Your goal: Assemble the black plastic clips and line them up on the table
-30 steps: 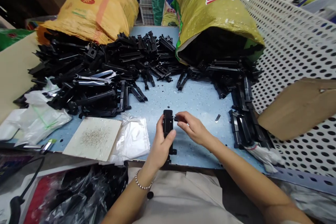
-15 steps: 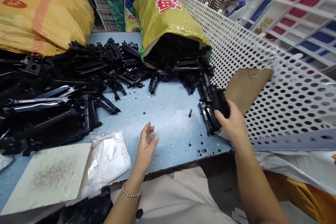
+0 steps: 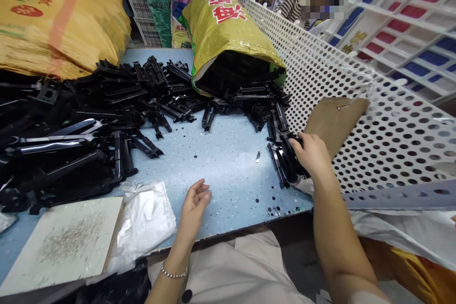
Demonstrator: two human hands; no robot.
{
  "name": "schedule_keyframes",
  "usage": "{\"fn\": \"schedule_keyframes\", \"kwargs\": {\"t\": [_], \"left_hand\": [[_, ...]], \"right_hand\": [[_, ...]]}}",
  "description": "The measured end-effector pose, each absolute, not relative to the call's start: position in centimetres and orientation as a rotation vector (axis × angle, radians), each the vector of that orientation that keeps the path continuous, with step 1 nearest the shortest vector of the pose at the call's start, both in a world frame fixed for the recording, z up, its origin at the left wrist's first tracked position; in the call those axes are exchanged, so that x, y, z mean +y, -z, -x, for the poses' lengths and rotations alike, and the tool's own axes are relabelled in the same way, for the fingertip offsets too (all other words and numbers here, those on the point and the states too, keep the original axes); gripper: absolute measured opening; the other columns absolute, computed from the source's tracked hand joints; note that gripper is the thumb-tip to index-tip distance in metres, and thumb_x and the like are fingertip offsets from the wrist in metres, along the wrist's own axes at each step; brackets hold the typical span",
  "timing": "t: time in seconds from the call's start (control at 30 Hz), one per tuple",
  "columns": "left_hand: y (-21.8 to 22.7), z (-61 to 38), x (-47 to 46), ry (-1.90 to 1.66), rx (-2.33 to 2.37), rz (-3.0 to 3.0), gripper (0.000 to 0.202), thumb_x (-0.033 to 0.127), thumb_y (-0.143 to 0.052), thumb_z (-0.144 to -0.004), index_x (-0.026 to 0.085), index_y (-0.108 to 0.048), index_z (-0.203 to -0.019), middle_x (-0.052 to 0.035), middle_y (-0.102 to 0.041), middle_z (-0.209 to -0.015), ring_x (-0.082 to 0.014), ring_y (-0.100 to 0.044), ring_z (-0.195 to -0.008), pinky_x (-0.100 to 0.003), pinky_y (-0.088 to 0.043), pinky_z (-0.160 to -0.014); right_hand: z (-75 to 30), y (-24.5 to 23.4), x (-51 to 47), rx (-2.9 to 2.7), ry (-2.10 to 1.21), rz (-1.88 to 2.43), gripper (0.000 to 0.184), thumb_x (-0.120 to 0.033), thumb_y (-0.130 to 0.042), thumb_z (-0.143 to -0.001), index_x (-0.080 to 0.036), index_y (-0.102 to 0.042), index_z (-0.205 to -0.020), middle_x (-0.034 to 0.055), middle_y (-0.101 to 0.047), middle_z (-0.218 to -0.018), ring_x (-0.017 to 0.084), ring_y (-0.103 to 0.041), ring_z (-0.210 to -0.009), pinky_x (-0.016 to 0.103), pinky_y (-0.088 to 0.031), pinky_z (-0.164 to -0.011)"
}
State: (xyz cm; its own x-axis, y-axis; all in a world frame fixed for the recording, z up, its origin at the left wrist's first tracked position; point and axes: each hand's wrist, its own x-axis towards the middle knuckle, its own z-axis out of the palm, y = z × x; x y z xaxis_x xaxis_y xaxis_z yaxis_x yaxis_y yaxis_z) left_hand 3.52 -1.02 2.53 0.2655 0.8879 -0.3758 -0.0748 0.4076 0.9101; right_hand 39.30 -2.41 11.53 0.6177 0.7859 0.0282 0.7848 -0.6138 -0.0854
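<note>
My right hand [image 3: 313,154] rests on a stack of black plastic parts [image 3: 285,161] at the right side of the blue table [image 3: 221,161], fingers curled over the topmost black part. My left hand [image 3: 194,204] hovers near the table's front edge, palm up, fingers loosely spread and holding nothing. A small metal piece [image 3: 257,156] lies on the table between the two hands.
A large heap of black plastic parts [image 3: 89,123] covers the left and back. A yellow-green sack [image 3: 228,33] and an orange sack [image 3: 60,19] lie behind. White perforated panel [image 3: 356,104] with brown cardboard [image 3: 335,121] at right. Board of tiny metal bits [image 3: 67,240], clear bag [image 3: 146,221].
A second ago both hands held a black part at the front centre. The right hand carried it right and now sets it lower on the stack; the left hand let go and dropped nearer the edge.
</note>
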Motion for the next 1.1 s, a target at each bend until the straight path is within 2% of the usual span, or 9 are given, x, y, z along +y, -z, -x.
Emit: {"fn": "schedule_keyframes", "kwargs": {"t": [0.17,0.3,0.37,0.47,0.57,0.67,0.8,0.97,1.1], "left_hand": [[-2.9,-3.8,-1.3,-0.801,1.085,-0.939,0.05,0.038,-0.07,-0.075,0.021,-0.058,-0.12,-0.0077,-0.062,-0.111,-0.0186,-0.063,-0.095,-0.038,-0.048,-0.092],[-2.5,-3.3,-1.6,-0.817,1.075,-0.93,0.048,0.04,-0.071,-0.075,0.021,-0.06,-0.118,-0.0074,-0.064,-0.108,-0.0177,-0.064,-0.09,-0.037,-0.05,-0.09],[-2.4,-3.2,-1.5,-0.827,1.083,-0.913,0.047,0.04,-0.071,-0.075,0.021,-0.062,-0.116,-0.0073,-0.064,-0.108,-0.0176,-0.064,-0.09,-0.037,-0.05,-0.091],[-3.1,-4.1,-1.1,-0.794,1.047,-0.893,0.048,0.043,-0.073,-0.074,0.019,-0.063,-0.114,-0.0089,-0.065,-0.11,-0.0194,-0.065,-0.093,-0.038,-0.049,-0.093],[-4.8,-5.9,-0.4,-0.852,0.884,-0.778,0.058,0.056,-0.068,-0.076,0.021,-0.058,-0.121,-0.0108,-0.062,-0.121,-0.0224,-0.063,-0.104,-0.04,-0.048,-0.095],[-6.5,-6.7,0.6,-0.9,0.725,-0.635,0.058,0.063,-0.061,-0.079,0.022,-0.056,-0.121,-0.0099,-0.062,-0.121,-0.0236,-0.062,-0.107,-0.04,-0.05,-0.092],[-7.7,-5.3,1.1,-0.929,0.762,-0.706,0.037,0.043,-0.073,-0.077,0.017,-0.06,-0.099,-0.0036,-0.065,-0.092,-0.0149,-0.064,-0.083,-0.028,-0.051,-0.079],[-8.5,-4.7,-0.1,-0.801,0.727,-0.588,0.037,0.043,-0.073,-0.075,0.016,-0.056,-0.094,0.0005,-0.058,-0.08,-0.008,-0.055,-0.056,-0.023,-0.048,-0.053],[-8.5,-5.6,-0.2,-0.823,0.782,-0.458,0.04,0.046,-0.073,-0.074,0.015,-0.054,-0.091,0.0006,-0.057,-0.078,-0.0071,-0.053,-0.053,-0.021,-0.044,-0.047]], "right_hand": [[-37.3,-11.0,7.0,-1.16,-0.283,2.855,0.04,-0.021,-0.042,-0.091,-0.001,-0.053,-0.124,0.0296,-0.059,-0.12,0.037,-0.055,-0.116,0.049,-0.041,-0.093],[-37.4,-10.7,9.8,-1.138,-0.291,2.782,0.045,-0.017,-0.049,-0.086,0.001,-0.047,-0.128,0.0312,-0.057,-0.122,0.036,-0.057,-0.114,0.048,-0.043,-0.093],[-37.1,-10.9,9.1,-1.166,-0.299,2.73,0.042,-0.022,-0.05,-0.087,-0.003,-0.051,-0.124,0.0269,-0.061,-0.117,0.034,-0.059,-0.11,0.046,-0.044,-0.091],[-34.1,-10.1,6.5,-1.254,-0.483,2.4,0.04,-0.033,-0.047,-0.09,-0.014,-0.05,-0.125,0.0121,-0.066,-0.097,0.024,-0.064,-0.093,0.036,-0.05,-0.079],[-28.2,-8.0,2.7,-1.205,-1.051,1.64,0.045,-0.047,-0.048,-0.09,-0.02,-0.045,-0.126,0.0024,-0.062,-0.083,0.018,-0.062,-0.072,0.03,-0.051,-0.063],[-22.8,-6.7,-0.8,-1.236,-1.497,1.291,0.039,-0.055,-0.052,-0.088,-0.02,-0.054,-0.106,0.0002,-0.06,-0.076,0.014,-0.058,-0.062,0.028,-0.049,-0.058],[-21.0,-7.9,-1.8,-1.413,-1.059,1.449,0.035,-0.052,-0.04,-0.096,-0.021,-0.054,-0.09,0.0035,-0.062,-0.08,0.017,-0.058,-0.071,0.032,-0.049,-0.068],[-21.5,-8.7,2.0,-1.923,-0.253,1.37,0.039,-0.055,-0.035,-0.097,-0.022,-0.057,-0.094,0.0078,-0.059,-0.082,0.022,-0.053,-0.079,0.037,-0.045,-0.073],[-20.6,-7.2,4.4,-2.023,-0.183,1.361,0.053,-0.06,-0.024,-0.097,-0.022,-0.055,-0.076,0.0051,-0.055,-0.068,0.019,-0.05,-0.066,0.032,-0.041,-0.063]]}}
